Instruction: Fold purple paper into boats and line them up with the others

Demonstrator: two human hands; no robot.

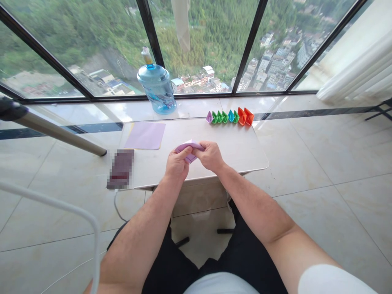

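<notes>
A small piece of folded purple paper is held up over the front edge of the low white table. My left hand pinches its left side, thumb on top. From the other side, my right hand grips it with thumb and curled fingers. The thumbs almost meet over the middle, and the fingers hide part of the folds. At the table's back left lie flat purple sheets with a yellow edge showing beneath. Several folded paper boats in purple, green, blue and orange-red stand in a row at the back right.
A large blue water bottle stands by the window behind the table. A blurred, pixelated flat object with a white cable sits at the table's left edge. A pole slants in at left, and a white curved tube crosses the lower left.
</notes>
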